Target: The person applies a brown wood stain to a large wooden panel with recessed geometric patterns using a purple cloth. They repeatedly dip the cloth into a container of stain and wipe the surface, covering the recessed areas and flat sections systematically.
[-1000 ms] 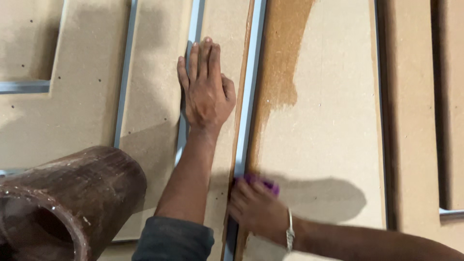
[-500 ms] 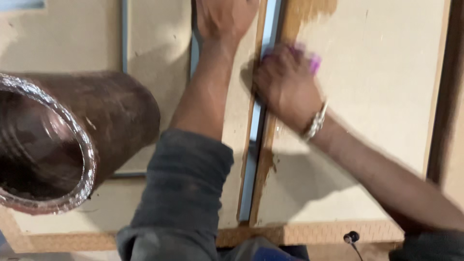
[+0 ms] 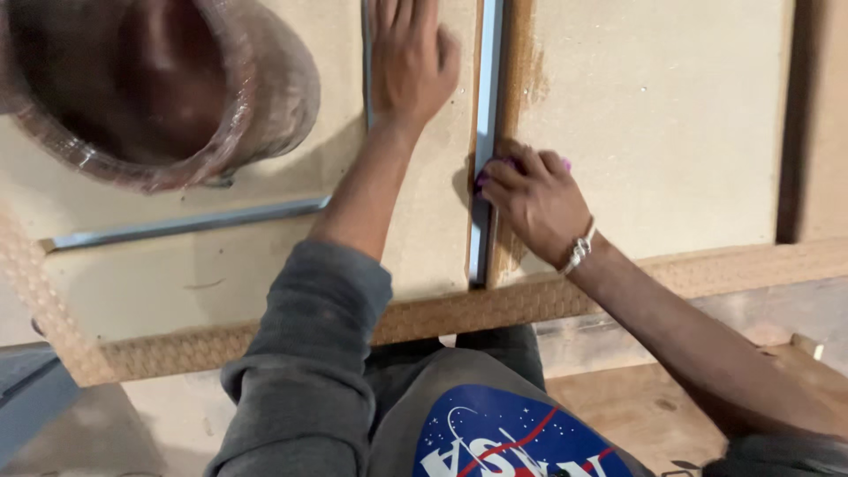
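Landmark: the routed groove [image 3: 484, 132], a grey channel cut into the fibreboard panel [image 3: 654, 115] lying on the bench.
Left hand [image 3: 408, 53]: spread flat, palm down on the board just left of the groove; fingertips cut off by the top edge.
Right hand [image 3: 534, 196]: curled shut around a small purple sanding block [image 3: 515, 164], pressed against the groove's right edge, near its lower end.
Purple block: mostly hidden under the fingers; only slivers show, so its shape is hard to tell.
Duct hose [image 3: 168, 88]: a wide brown ribbed tube, well left of the groove, its mouth facing up; inside is dark, contents cannot be made out.
Second groove [image 3: 185, 225]: runs crosswise, left of the landmark, below the hose.
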